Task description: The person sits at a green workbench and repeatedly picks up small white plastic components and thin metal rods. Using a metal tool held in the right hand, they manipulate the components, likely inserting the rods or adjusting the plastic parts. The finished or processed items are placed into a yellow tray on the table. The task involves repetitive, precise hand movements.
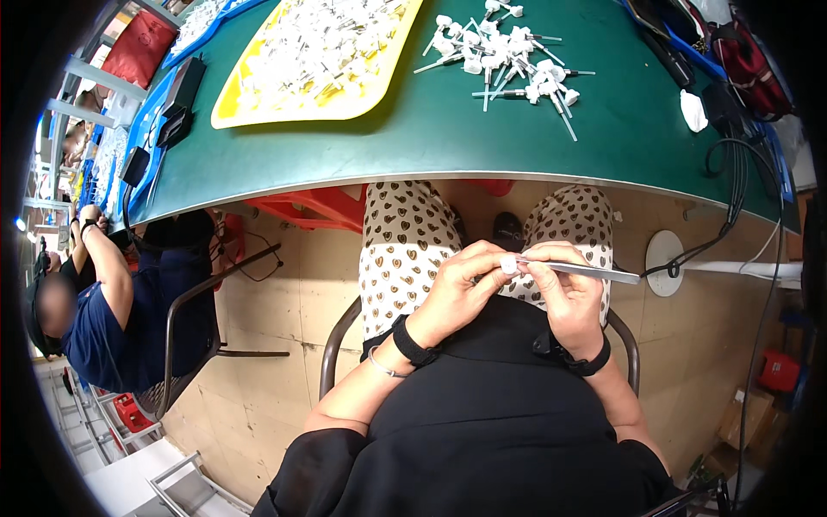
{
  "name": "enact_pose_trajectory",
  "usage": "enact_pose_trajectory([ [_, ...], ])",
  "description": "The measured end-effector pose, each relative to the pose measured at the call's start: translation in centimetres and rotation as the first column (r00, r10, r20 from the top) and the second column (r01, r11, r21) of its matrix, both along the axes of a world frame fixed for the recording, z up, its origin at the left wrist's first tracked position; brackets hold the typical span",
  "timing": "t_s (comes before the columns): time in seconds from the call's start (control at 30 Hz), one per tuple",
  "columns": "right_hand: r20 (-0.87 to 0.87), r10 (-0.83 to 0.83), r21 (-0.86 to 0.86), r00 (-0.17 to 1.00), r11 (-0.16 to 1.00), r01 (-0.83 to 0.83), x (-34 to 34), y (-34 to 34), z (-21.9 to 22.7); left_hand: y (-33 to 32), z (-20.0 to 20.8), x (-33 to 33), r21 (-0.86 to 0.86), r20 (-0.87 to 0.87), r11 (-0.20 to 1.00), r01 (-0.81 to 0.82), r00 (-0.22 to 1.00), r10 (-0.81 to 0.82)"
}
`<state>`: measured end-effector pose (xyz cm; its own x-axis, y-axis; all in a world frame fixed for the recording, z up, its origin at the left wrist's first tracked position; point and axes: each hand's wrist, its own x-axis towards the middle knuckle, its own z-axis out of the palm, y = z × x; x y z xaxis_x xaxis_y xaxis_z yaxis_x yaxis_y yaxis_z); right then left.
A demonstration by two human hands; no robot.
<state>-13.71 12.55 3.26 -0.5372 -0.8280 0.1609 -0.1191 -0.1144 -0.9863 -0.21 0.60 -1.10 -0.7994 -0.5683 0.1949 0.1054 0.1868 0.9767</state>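
Green-topped bench (517, 155): spans the upper part of the view, its front edge curving above the wearer's lap.
Co-worker in a navy-blue top (116, 336): seated on a chair well off to the left.
Yellow plastic tray (226, 110): on the bench, left of centre, heaped with small white parts bearing thin stems.
Loose pile of white plastic parts with slim tubes (519, 43): straight on the bench, right of the tray.
Left hand (461, 289): above the lap, pinching the small piece between thumb and fingers.
Right hand (564, 297): just beside the left, gripping the tool.
Slim silver metal tool (599, 271): nearly level, one end at the small piece, the other pointing right.
Small white plastic piece (509, 265): at the left fingertips, above the lap.
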Motion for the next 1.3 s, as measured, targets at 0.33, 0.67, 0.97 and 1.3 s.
enact_pose_trajectory([
  [0.33,-0.136,-0.128,-0.118,0.982,0.987,0.112,-0.3,0.2,0.9,-0.3,0.9,0.1,-0.323,-0.061,0.932,-0.167,0.986,0.155],
  [0.67,-0.200,0.011,-0.004,0.980,1.000,-0.012,0.1,0.1,1.1,-0.3,1.4,0.3,-0.401,0.013,0.902,-0.160,0.983,0.181],
  [0.97,-0.343,0.043,-0.052,0.938,0.997,-0.064,0.0,-0.8,1.2,-0.3,0.9,-0.1,-0.388,-0.048,0.909,-0.152,0.988,0.144],
  [1.3,-0.307,0.027,-0.009,0.951,0.999,-0.031,0.2,-0.8,1.3,-0.2,1.1,0.1,-0.385,-0.019,0.913,-0.132,0.991,0.136],
])
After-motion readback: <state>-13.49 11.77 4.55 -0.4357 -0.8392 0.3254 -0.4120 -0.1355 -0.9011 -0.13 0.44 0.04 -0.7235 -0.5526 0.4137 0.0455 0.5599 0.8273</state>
